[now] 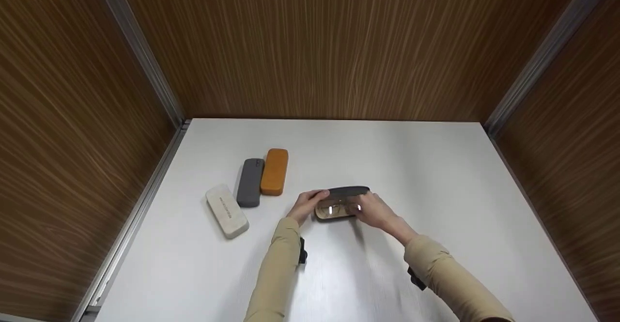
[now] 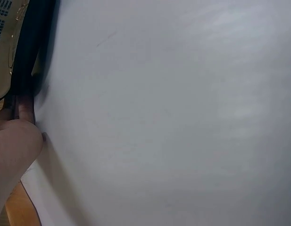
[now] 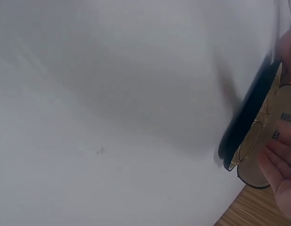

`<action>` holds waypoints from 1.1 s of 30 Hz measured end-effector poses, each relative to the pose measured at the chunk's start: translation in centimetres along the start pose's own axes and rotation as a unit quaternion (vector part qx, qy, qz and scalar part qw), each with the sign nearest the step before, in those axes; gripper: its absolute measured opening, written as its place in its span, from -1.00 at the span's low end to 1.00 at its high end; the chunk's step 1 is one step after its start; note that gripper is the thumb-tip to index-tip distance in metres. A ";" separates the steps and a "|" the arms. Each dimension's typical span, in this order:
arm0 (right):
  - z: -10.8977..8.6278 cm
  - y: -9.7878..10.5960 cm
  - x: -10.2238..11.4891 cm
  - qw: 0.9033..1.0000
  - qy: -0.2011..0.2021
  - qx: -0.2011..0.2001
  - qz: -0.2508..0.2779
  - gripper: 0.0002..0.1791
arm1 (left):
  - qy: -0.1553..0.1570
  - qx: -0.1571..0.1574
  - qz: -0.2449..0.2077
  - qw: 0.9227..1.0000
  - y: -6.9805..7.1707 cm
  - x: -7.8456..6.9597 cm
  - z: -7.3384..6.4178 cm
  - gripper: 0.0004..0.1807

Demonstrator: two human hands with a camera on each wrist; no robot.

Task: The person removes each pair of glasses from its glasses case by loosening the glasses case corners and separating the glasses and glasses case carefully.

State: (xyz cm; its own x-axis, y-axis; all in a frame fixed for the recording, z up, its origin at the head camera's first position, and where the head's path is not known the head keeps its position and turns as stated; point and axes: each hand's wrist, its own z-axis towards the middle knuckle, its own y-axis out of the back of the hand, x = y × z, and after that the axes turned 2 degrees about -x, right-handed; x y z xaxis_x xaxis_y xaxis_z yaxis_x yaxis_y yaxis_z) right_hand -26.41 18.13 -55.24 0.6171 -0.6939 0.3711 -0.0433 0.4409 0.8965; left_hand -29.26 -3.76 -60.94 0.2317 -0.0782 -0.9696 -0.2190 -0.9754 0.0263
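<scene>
A dark glasses case (image 1: pixel 348 191) stands open above the tabletop, its beige inside showing. Thin gold-rimmed glasses (image 3: pixel 251 141) lie in it. My left hand (image 1: pixel 306 205) grips the case's left end, thumb on the upper edge; its other fingers are partly hidden. At the right end is my right hand (image 1: pixel 375 210), fingers loosely extended over the inside of the case. In the right wrist view those fingers lie before the beige inner face with small blue print (image 3: pixel 286 117). Whether they touch the glasses is hidden.
Left on the white table (image 1: pixel 436 176) lie three closed glasses cases: an orange one (image 1: pixel 274 172), a dark grey one (image 1: pixel 250 182) beside it, and a cream one (image 1: pixel 227 211) nearer me. Wood-grain panels (image 1: pixel 310 46) enclose the table at the back and both sides.
</scene>
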 end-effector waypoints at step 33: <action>1.9 -3.3 0.9 0.988 -0.013 -0.032 -0.152 -0.86 | 0.008 -0.001 -0.005 1.000 0.0 -0.2 -0.2 -0.40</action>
State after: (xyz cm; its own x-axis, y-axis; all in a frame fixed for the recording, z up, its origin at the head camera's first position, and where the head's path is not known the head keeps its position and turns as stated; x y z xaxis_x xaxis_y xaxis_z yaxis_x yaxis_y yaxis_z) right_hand -27.22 14.96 -57.36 0.5744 -0.8131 0.0945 0.1903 0.2449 0.9507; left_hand -29.11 -3.76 -60.72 0.2484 -0.0714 -0.9660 -0.2141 -0.9767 0.0171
